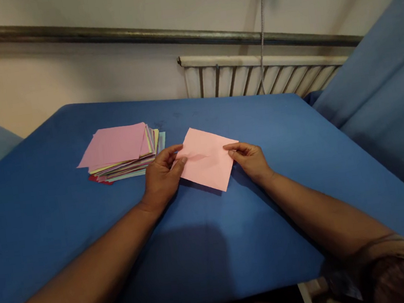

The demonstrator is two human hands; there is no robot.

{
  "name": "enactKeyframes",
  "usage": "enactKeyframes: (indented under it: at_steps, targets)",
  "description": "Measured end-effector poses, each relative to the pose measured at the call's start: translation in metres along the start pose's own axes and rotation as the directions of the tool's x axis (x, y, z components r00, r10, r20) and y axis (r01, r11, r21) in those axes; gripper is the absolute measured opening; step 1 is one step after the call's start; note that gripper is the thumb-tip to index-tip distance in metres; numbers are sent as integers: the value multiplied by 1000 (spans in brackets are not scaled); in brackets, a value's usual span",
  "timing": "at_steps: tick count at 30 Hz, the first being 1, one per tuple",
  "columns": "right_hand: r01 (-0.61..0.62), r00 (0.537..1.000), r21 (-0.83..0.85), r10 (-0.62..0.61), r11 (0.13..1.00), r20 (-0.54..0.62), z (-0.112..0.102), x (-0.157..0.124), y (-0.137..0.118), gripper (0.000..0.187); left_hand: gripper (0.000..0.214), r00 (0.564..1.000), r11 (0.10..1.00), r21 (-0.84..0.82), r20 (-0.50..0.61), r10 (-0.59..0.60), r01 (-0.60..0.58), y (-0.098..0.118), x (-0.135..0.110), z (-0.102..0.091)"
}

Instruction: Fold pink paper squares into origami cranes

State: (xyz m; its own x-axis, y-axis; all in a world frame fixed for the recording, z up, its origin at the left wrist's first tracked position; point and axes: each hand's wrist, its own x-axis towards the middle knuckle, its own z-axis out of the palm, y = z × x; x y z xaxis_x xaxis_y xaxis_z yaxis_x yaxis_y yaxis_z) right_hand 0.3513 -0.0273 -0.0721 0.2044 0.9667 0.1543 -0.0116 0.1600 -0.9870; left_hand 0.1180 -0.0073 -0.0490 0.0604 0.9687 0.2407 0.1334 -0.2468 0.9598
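Note:
A pink sheet of paper [207, 163], roughly square, is held tilted just above the blue table between both hands. My left hand [164, 176] pinches its left edge, thumb on top. At the opposite side my right hand [250, 160] grips the right edge between thumb and fingers. Faint creases or shadows run across the middle of the sheet. Left of my left hand lies a stack of coloured paper [116, 145], a darker pink sheet on top, with yellow, white, light blue and red edges showing unevenly below.
The blue-covered table [275, 123] stands near a wall. Behind it are a white radiator [244, 77] and a long metal pipe [136, 36]. A cord [262, 26] hangs down in front of them. Blue curtain cloth [388, 84] borders the right side.

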Motion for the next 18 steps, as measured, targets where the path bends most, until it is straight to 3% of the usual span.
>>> enactKeyframes:
  at_steps: [4, 7, 10, 12, 14, 18]
  targets:
    - [-28, 1000, 0, 28, 1000, -1, 0, 1, 2, 20, 36, 1000, 995, 99, -18, -25, 26, -1, 3, -2]
    - [-63, 997, 33, 64, 997, -33, -1, 3, 6, 21, 41, 989, 925, 350, 84, 124, -145, -1, 3, -5]
    - [-137, 988, 128, 144, 982, -50, -1, 4, 9, 23, 64, 898, 746, 515, 350, 267, -422, 2, 0, -7]
    - [-190, 978, 196, 202, 962, -43, -1, 4, 9, 24, 78, 810, 639, 530, 516, 278, -557, 4, -3, -7]
    - [-241, 967, 241, 254, 940, -24, 0, 3, 7, 24, 80, 750, 565, 535, 609, 258, -628, 4, -6, -7]
    - [-333, 941, 270, 339, 903, 29, -1, 2, 2, 18, 58, 742, 499, 574, 623, 248, -649, -2, -3, -5]
